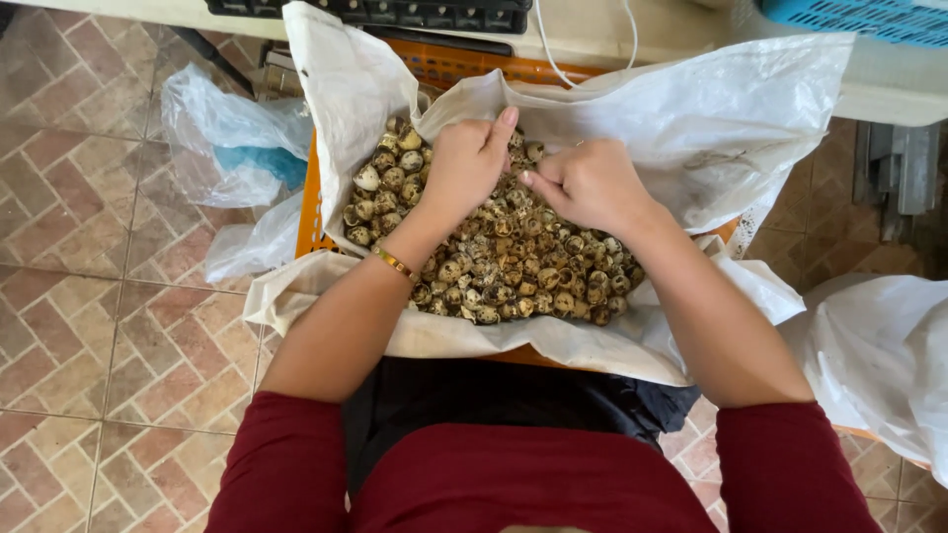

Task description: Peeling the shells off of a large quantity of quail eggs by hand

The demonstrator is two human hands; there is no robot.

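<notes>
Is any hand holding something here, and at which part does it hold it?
It cannot be told. Both the left hand and the right hand are curled with fingertips down among the speckled quail eggs in the white sack; any grasp is hidden.

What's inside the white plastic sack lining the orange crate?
The white plastic sack holds a heap of small speckled eggs. Both hands cover some; anything beneath the heap is hidden.

My head camera looks straight down, close over my lap; the orange crate (314, 212) lies toward twelve o'clock.
</notes>
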